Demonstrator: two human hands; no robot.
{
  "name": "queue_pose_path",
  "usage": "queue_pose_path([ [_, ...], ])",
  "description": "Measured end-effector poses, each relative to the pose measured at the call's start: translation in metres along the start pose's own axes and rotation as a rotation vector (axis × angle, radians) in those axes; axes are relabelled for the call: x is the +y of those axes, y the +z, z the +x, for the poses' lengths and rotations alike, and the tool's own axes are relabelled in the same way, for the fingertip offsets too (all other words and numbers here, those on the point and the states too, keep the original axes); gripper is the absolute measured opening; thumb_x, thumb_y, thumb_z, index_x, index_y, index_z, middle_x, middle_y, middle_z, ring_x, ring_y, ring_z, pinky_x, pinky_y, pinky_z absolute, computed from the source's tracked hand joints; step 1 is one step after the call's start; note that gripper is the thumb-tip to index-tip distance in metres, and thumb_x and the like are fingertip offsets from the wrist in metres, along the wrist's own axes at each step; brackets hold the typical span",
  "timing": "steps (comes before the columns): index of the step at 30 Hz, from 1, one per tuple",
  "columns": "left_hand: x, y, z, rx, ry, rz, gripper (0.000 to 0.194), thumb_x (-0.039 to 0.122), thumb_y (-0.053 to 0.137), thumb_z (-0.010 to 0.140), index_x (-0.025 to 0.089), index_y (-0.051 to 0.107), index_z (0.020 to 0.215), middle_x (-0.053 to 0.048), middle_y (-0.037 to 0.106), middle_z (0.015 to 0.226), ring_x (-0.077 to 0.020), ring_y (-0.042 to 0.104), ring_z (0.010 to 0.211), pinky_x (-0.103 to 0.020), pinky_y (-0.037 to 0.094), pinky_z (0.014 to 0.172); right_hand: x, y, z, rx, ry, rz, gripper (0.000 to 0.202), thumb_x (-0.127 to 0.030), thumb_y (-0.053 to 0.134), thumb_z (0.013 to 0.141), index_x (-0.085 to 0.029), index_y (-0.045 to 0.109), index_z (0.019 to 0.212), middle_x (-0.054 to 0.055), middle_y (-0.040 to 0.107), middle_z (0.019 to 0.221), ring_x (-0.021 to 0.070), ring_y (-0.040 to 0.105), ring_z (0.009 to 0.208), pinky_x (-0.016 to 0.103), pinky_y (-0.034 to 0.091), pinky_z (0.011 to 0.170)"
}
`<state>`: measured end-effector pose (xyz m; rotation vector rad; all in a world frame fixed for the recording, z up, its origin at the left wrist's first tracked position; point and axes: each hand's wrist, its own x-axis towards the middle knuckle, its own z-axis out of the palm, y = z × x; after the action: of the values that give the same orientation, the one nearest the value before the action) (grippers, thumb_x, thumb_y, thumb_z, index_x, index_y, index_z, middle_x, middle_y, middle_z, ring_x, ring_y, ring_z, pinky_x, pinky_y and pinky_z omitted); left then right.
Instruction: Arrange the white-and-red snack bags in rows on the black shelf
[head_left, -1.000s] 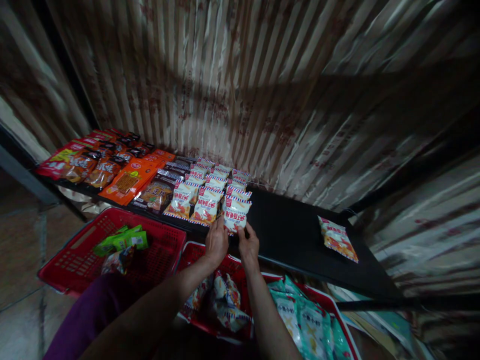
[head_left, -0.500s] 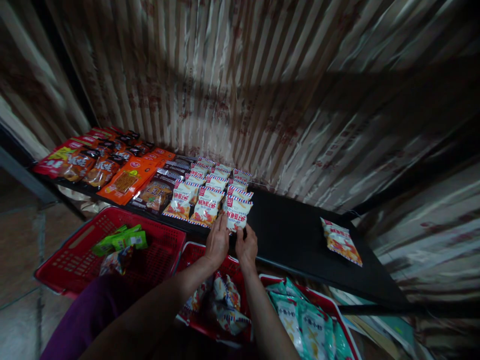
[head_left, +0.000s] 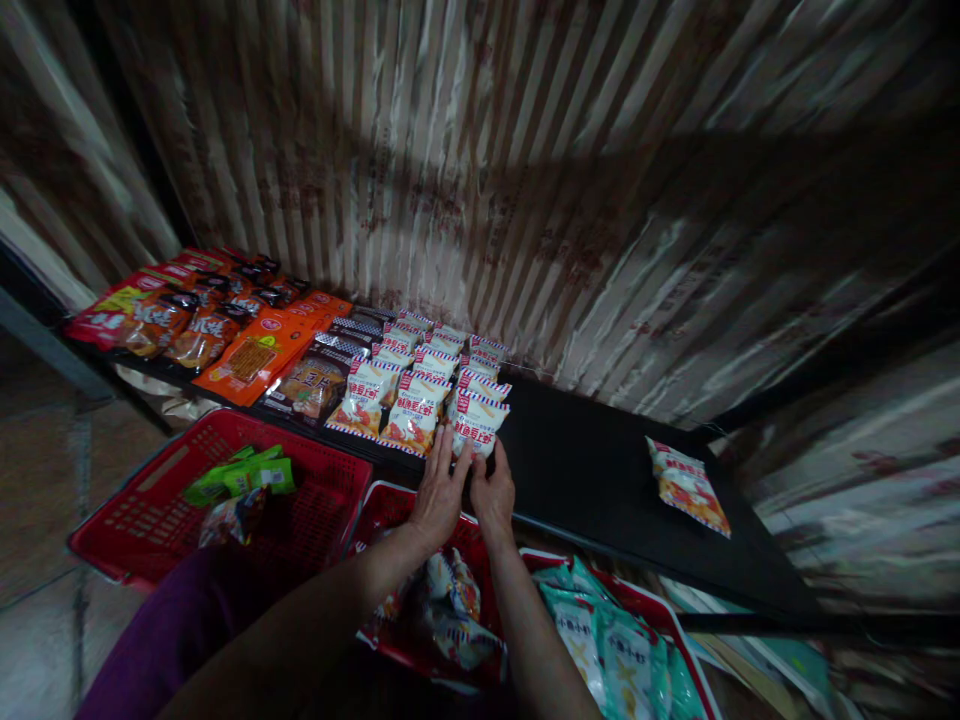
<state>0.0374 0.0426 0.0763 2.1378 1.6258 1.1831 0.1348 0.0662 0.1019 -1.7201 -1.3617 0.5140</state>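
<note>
A white snack bag (head_left: 480,422) with red lettering and a striped edge stands at the front of the right-hand column of matching bags on the black shelf (head_left: 577,470). My left hand (head_left: 437,497) touches its lower left side with fingers stretched out and slightly apart. At the bag's lower right corner is my right hand (head_left: 493,497), thumb and fingers closed on the edge. Just left stand more white bags of the same kind, among them a front bag (head_left: 411,412) in the middle column.
Further left on the shelf lie brown packets (head_left: 311,385), orange packets (head_left: 259,355) and red packets (head_left: 112,312). One white bag (head_left: 688,482) lies apart at the right. Below are a red basket (head_left: 161,500), a middle basket (head_left: 379,490) and a basket of teal bags (head_left: 626,650). A striped sheet (head_left: 450,150) hangs behind.
My left hand's fingers have spread and straightened against the front bag. My right hand stays at its lower right corner. The view has shifted slightly.
</note>
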Motion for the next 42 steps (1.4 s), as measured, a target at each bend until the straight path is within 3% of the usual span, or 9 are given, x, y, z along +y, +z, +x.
queue_pose_path([
  [12, -0.009, 0.016, 0.001, 0.092, 0.092, 0.082, 0.066, 0.001, 0.030, 0.087, 0.023, 0.008, 0.145, -0.013, 0.002, 0.154, -0.0250, 0.000, 0.140, -0.049, 0.029, 0.110, -0.002, 0.000, 0.018, -0.032, 0.038, 0.215, 0.069, -0.055, 0.046, 0.079, -0.021, 0.036, 0.138, 0.008, 0.057, 0.128, 0.0237, 0.055, 0.113, 0.034, 0.042, 0.092],
  [22, -0.003, 0.010, 0.005, 0.040, 0.053, 0.053, 0.058, 0.002, 0.032, 0.084, 0.012, 0.023, 0.141, -0.018, 0.007, 0.152, -0.0265, -0.001, 0.141, -0.052, 0.026, 0.111, -0.003, 0.004, 0.031, -0.085, -0.004, 0.192, 0.065, -0.055, 0.046, 0.080, -0.023, 0.040, 0.136, 0.007, 0.063, 0.120, 0.0219, 0.061, 0.100, 0.035, 0.046, 0.086],
  [34, -0.004, 0.016, 0.010, 0.036, 0.057, 0.015, 0.064, 0.001, 0.033, 0.081, 0.012, 0.018, 0.142, -0.018, 0.003, 0.153, -0.0263, -0.003, 0.141, -0.053, 0.024, 0.111, -0.008, 0.003, 0.031, -0.070, 0.000, 0.143, 0.068, -0.057, 0.044, 0.080, -0.023, 0.035, 0.138, 0.010, 0.061, 0.122, 0.0229, 0.061, 0.103, 0.036, 0.045, 0.088],
  [42, 0.001, 0.007, 0.008, 0.050, 0.073, 0.057, 0.069, 0.000, 0.035, 0.078, 0.012, 0.016, 0.143, -0.018, 0.001, 0.153, -0.0288, -0.005, 0.140, -0.054, 0.024, 0.110, -0.013, 0.002, 0.030, -0.063, 0.021, 0.089, 0.072, -0.056, 0.044, 0.080, -0.020, 0.030, 0.141, 0.011, 0.060, 0.123, 0.0229, 0.061, 0.104, 0.034, 0.046, 0.087],
])
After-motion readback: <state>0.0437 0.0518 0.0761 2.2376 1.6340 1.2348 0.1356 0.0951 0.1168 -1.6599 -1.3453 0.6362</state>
